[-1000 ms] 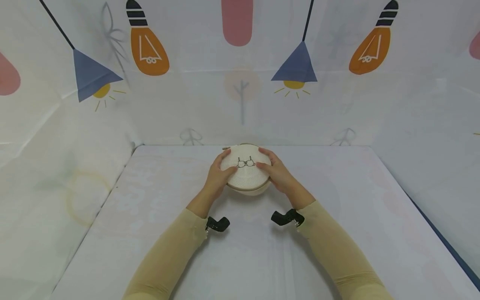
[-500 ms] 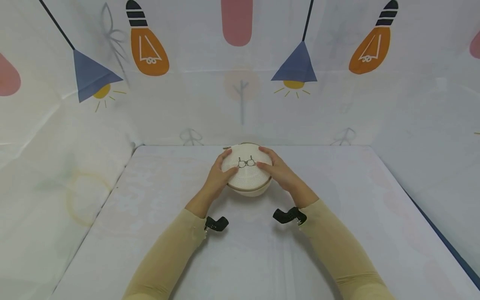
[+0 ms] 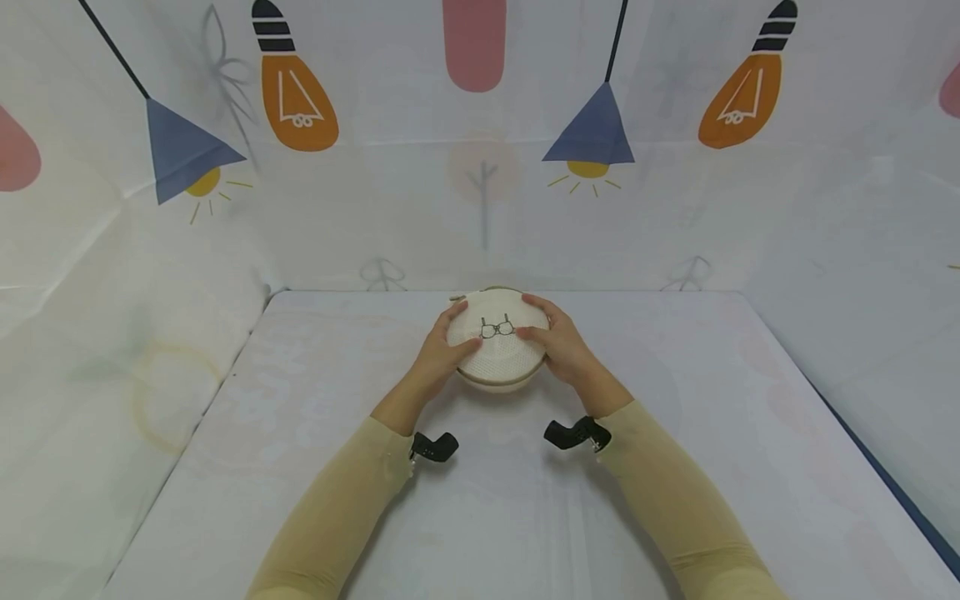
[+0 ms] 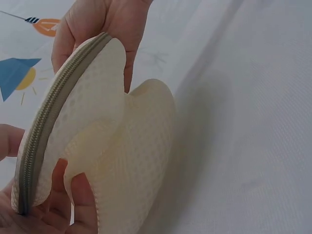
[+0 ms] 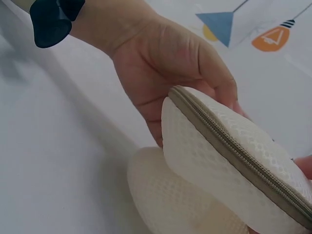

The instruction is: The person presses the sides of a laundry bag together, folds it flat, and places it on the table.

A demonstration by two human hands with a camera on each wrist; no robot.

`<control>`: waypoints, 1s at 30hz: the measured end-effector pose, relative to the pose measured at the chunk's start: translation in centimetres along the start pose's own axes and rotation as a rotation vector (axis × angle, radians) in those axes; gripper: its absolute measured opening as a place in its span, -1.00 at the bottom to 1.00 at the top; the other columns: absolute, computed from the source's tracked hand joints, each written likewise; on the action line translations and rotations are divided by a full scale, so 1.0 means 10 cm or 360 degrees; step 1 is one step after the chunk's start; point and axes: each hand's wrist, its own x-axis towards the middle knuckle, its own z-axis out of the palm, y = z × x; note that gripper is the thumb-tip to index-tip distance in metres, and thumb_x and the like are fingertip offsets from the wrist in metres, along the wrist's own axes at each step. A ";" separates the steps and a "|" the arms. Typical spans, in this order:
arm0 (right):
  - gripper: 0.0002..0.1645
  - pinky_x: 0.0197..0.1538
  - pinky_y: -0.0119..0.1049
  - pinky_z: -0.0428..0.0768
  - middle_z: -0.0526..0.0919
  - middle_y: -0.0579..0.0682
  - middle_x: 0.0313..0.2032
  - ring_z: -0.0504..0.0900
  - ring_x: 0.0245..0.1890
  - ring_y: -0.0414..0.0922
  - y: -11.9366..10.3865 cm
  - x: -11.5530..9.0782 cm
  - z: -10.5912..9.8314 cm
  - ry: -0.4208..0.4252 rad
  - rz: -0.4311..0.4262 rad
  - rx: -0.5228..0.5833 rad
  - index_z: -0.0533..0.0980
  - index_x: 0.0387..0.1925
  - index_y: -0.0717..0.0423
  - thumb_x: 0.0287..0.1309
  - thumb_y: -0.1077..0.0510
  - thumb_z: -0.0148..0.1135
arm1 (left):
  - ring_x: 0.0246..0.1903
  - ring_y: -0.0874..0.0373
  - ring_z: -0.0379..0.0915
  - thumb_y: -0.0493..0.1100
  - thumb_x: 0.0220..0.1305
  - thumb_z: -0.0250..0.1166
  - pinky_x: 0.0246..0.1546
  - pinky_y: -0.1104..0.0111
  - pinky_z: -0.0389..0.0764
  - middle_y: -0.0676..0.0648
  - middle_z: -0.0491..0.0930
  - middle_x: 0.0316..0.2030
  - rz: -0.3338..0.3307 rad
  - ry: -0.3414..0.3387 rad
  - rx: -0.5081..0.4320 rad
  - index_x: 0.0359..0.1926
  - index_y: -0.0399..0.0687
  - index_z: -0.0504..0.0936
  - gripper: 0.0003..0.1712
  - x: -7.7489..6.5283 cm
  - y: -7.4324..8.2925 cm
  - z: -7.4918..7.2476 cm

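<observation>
A cream mesh laundry bag (image 3: 501, 360), round and printed with a pair of glasses on top, is held near the far edge of the table. My left hand (image 3: 433, 360) grips its left side, thumb on the top face and fingers around the rim. On the opposite side my right hand (image 3: 572, 354) holds it the same way. An olive zipper (image 4: 48, 112) runs shut along the rim in the left wrist view. Below the zipper, the bag's soft underside (image 5: 165, 185) bulges and folds inward. Left fingertips (image 4: 83, 187) press into that underside.
A white cloth-covered table (image 3: 495, 517) lies under both arms. Behind it rises a white backdrop (image 3: 360, 200) printed with lamps and bulbs. Black wrist cameras (image 3: 435, 447) are strapped at the cuffs of both sleeves (image 3: 337, 508).
The bag has shifted slightly to the right in the head view, with both hands gripping it throughout. Otherwise the hold looks the same.
</observation>
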 end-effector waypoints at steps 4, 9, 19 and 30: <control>-0.14 0.00 -0.44 0.61 0.15 0.08 0.49 0.40 0.30 0.03 0.01 0.00 -0.01 -0.0005 -0.0012 0.0033 0.17 0.51 0.05 0.26 0.45 0.21 | 0.54 -0.03 -0.24 -0.22 0.32 0.36 0.50 0.08 -0.10 -0.03 -0.05 0.57 -0.0005 -0.0001 0.0064 0.53 0.20 0.15 -0.13 0.00 -0.01 0.01; -0.14 0.05 -0.43 0.59 0.16 0.14 0.49 0.37 0.34 0.06 0.01 -0.01 -0.01 -0.0015 -0.0048 0.0080 0.13 0.52 0.13 0.27 0.46 0.19 | 0.54 -0.08 -0.23 -0.14 0.37 0.31 0.48 0.01 -0.05 -0.06 -0.11 0.58 -0.0050 -0.0034 0.0119 0.56 0.23 0.07 -0.13 -0.01 -0.01 0.04; -0.16 0.05 -0.42 0.60 0.17 0.12 0.48 0.39 0.30 0.04 0.04 0.01 -0.03 0.0012 -0.0045 0.0125 0.13 0.52 0.09 0.30 0.44 0.18 | 0.26 -0.22 0.34 -0.14 0.38 0.30 0.09 -0.04 0.56 -0.12 -0.25 0.58 -0.0187 -0.0169 -0.0072 0.56 0.39 -0.02 -0.08 -0.03 -0.01 0.06; -0.17 0.05 -0.45 0.58 0.15 0.13 0.49 0.37 0.32 0.06 0.08 -0.01 0.00 -0.0043 -0.0005 0.0056 0.10 0.53 0.08 0.34 0.39 0.17 | 0.48 -0.06 0.03 -0.37 0.20 0.41 0.39 0.16 0.28 -0.10 -0.06 0.56 -0.0124 -0.0052 -0.0309 0.56 0.21 0.08 0.03 -0.04 -0.02 0.05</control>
